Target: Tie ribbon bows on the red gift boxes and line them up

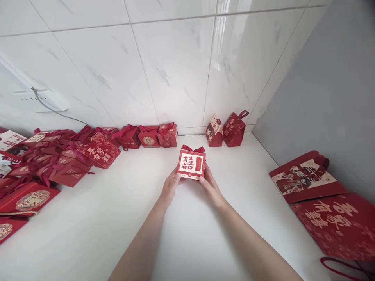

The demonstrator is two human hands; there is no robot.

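Between my two hands is a small red gift box [191, 164] with a white front panel, a large red double-happiness character and a dark red ribbon bow on top. My left hand [172, 183] grips its left lower side, thumb at the front corner. On the opposite side my right hand [211, 187] holds the right lower edge, its thumb on the front too. The remaining fingers are mostly hidden behind and under the box. The front panel faces me, and the box sits over the middle of the white table [140, 203].
Along the tiled wall [172, 70] stands a row of red ribboned boxes [149, 136]. Many more red boxes [70, 168] are heaped at left. Two triangular boxes [233, 130] stand at the back right. Larger red packages [334, 222] lie by the grey panel [331, 86]. A cable [58, 113] hangs at left.
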